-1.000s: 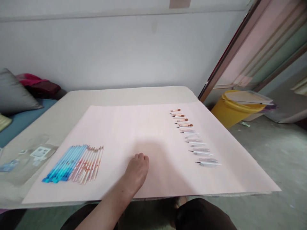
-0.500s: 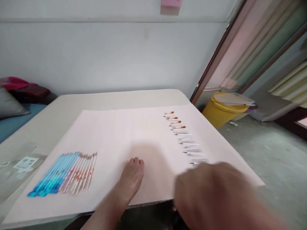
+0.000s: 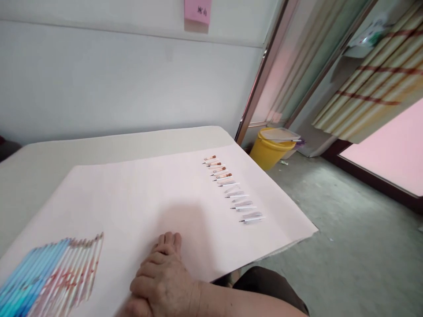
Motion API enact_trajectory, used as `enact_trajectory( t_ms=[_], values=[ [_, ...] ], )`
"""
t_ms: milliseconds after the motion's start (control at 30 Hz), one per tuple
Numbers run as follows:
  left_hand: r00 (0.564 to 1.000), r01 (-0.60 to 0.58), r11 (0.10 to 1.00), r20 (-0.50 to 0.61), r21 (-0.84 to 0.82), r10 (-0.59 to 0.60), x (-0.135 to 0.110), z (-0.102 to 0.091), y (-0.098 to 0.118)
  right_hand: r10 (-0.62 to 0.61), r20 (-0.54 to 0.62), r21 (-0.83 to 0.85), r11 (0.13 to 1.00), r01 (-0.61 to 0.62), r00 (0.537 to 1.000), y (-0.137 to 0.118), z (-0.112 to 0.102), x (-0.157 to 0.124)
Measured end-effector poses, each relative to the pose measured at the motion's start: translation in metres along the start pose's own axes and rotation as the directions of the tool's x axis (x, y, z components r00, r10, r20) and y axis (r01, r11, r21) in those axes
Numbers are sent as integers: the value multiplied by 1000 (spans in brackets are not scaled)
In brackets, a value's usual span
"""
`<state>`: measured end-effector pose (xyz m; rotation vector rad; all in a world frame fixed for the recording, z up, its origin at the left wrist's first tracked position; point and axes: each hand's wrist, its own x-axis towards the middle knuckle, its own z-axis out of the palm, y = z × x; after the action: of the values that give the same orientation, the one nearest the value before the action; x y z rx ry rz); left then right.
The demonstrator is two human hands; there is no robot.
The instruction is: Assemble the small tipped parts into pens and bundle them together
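My left hand [image 3: 169, 241] lies flat on a large pale pink paper sheet [image 3: 132, 193]; only its fingertips show. My right hand [image 3: 161, 284] rests on top of it, fingers curled over its back. A fan of blue and pink-white pen barrels [image 3: 49, 277] lies on the sheet to the left of my hands. A column of small pen parts [image 3: 231, 189], orange-tipped at the far end and clear with thin points nearer me, runs along the sheet's right side, an arm's reach from my hands.
The sheet covers a beige table [image 3: 99, 145] against a white wall with a pink note [image 3: 197, 11]. A lidded yellow bucket [image 3: 269, 147] stands on the grey floor to the right, by a door frame and striped curtain [image 3: 370, 83].
My right hand swept in from the right and settled onto my left hand. The view swung right, so the pen barrels slid toward the lower left corner.
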<state>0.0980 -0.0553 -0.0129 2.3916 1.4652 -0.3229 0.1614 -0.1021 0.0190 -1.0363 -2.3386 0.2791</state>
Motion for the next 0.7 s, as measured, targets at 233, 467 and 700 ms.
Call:
enact_trajectory(
  t_ms=[233, 467, 700],
  values=[
    [990, 33, 999, -137, -32, -37, -10, 6, 14, 16, -34, -4, 1000, -16, 999, 5, -12, 4],
    [971, 12, 987, -233, -160, -49, -22, 8, 26, -16, -3, -41, 999, 15, 1000, 11, -19, 3],
    [905, -99, 893, -412, -438, -102, 1, 3, 41, 6, 79, 11, 1000, -7, 997, 41, -46, -3]
  ],
)
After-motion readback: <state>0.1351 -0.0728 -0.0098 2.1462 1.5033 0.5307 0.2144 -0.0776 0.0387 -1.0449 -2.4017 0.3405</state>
